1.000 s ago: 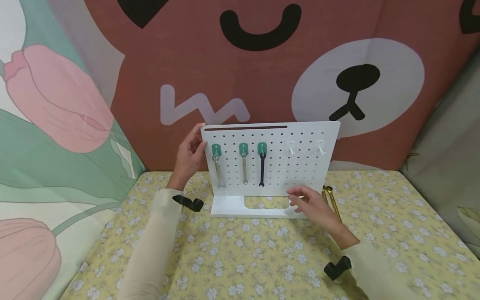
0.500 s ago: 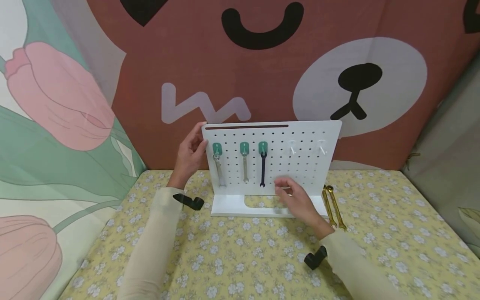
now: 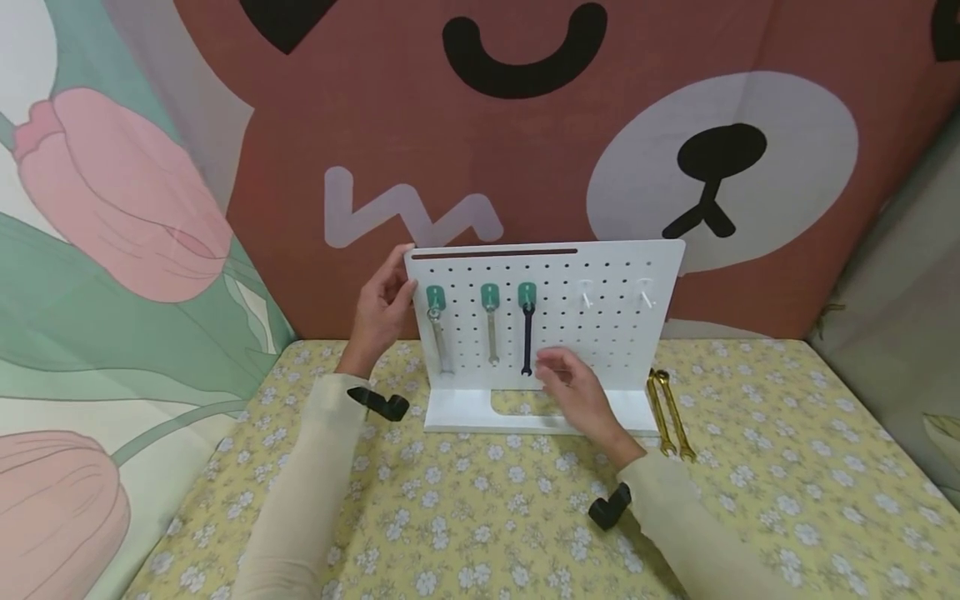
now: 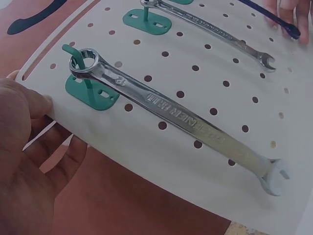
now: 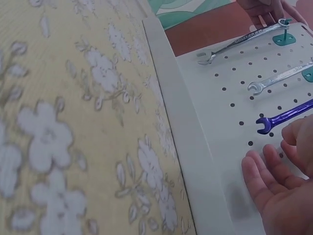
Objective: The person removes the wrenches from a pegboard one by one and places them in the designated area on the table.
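My left hand (image 3: 381,315) grips the upper left edge of the white pegboard (image 3: 600,333), thumb in front. Beside it a silver wrench (image 4: 166,107) hangs by its ring on a green hook (image 4: 100,98). A second silver wrench (image 3: 491,336) and a dark purple wrench (image 3: 527,337) hang on green hooks to the right. My right hand (image 3: 576,392), empty with fingers loosely bent, is just right of the purple wrench's lower end. In the right wrist view the fingers (image 5: 274,171) are close to the purple wrench (image 5: 283,116); whether they touch the board I cannot tell.
Two clear hooks (image 3: 587,294) without wrenches are on the board's right half. Two gold wrenches (image 3: 677,417) lie on the flowered tablecloth (image 3: 480,508) by the board's right side. Behind the table hangs a printed cloth (image 3: 525,150).
My right hand has moved left and slightly up across the lower board, towards the purple wrench. The gold wrenches, partly covered by it before, now show. My left hand keeps its grip.
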Tool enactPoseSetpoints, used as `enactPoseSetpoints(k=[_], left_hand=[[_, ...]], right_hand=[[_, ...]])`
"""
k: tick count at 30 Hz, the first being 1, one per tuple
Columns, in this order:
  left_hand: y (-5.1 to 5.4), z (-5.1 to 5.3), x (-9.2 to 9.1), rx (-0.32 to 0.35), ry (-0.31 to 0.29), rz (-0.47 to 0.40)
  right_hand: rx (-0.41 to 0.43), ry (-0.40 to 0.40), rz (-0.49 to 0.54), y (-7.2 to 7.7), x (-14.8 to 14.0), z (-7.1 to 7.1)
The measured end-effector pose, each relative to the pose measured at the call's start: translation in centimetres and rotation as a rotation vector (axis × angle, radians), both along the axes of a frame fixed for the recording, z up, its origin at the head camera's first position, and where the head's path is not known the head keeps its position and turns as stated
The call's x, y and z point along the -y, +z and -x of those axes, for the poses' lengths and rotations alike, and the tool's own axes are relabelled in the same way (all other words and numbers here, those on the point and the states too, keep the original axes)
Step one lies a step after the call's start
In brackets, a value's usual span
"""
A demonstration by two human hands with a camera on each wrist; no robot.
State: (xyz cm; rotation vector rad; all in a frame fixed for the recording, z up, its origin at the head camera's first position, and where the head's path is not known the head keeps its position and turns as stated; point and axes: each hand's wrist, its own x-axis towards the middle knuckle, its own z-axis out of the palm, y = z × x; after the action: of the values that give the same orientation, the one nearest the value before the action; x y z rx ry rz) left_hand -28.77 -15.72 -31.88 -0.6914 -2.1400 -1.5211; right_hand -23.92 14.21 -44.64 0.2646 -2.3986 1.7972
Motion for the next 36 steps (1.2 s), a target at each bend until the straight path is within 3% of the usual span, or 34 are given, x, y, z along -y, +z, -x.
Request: enactPoseSetpoints(k=[21, 30, 36], left_hand=[[-0.2, 0.1, 0.0, -0.016, 0.004, -0.008], [-0.2, 0.2, -0.2, -0.022, 0.020, -0.006], [-0.3, 0.2, -0.2, -0.016, 0.028, -0.003]], right_hand=[[-0.028, -0.002, 0.044, -0.1, 2.4, 0.4], [-0.009, -0.009, 0.045, 0.3, 2.3, -0.4], [-0.041, 0.019, 0.070, 0.3, 2.2, -1.4]])
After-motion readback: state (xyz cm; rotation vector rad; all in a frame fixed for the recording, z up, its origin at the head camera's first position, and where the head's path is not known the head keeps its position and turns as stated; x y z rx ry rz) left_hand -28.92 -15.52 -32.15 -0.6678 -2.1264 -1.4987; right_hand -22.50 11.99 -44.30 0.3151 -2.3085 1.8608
